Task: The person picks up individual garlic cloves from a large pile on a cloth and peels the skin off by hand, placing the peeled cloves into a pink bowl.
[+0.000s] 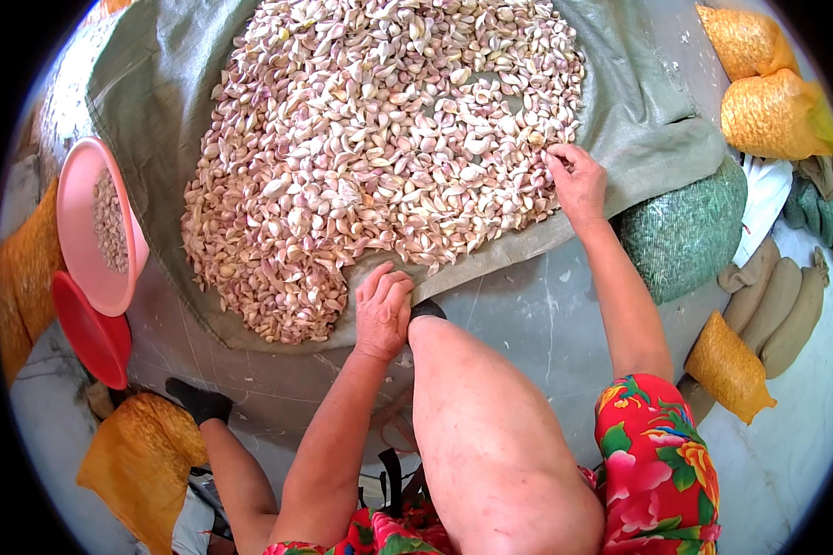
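"Where were your fingers?"

"On my right hand (581, 188), thumb and forefinger nearly met at the right side of the garlic cloves (370, 139); I couldn't tell whether they pinched one. My left hand (383, 310) lay at the near edge of the green sheet (157, 120), fingers bent, its grip hidden."

"And the cloves?"

"Heaped over the sheet's middle, reaching toward its near edge."

"Beyond?"

"A pink basin (76, 217) with cloves, past the left edge; a green sack (690, 231) by the right corner."
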The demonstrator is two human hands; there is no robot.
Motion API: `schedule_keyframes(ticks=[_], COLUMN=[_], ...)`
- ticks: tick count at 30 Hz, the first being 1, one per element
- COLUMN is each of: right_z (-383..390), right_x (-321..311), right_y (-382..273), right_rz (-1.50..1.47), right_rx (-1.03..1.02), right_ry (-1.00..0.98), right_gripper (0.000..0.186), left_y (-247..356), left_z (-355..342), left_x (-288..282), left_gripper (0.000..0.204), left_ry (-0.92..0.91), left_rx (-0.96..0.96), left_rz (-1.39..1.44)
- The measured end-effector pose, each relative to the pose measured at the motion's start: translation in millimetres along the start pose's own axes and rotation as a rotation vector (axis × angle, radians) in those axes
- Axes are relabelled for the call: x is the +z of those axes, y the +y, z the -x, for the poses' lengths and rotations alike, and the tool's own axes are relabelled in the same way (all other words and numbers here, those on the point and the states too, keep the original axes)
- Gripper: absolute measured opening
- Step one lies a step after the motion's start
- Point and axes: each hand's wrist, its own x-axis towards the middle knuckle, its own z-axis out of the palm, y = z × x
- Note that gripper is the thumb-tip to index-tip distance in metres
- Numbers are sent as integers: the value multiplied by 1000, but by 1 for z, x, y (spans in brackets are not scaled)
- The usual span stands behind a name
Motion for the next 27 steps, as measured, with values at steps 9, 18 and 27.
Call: schedule_keyframes(ticks=[9, 18, 27], right_z=[-1, -25, -31], right_x=[23, 66, 65], right_y=[-22, -61, -44], right_rz=[-133, 182, 78], right_rx=[-64, -405, -201], right_ry=[-142, -339, -272], right_gripper=[11, 18, 12], left_y=[2, 1, -2], left_z=[-3, -3, 0], left_x=[-1, -2, -1], left_gripper=[19, 20, 23], left_ry=[-12, -25, -32], left_rx=[4, -6, -6], left_rz=[-10, -17, -35])
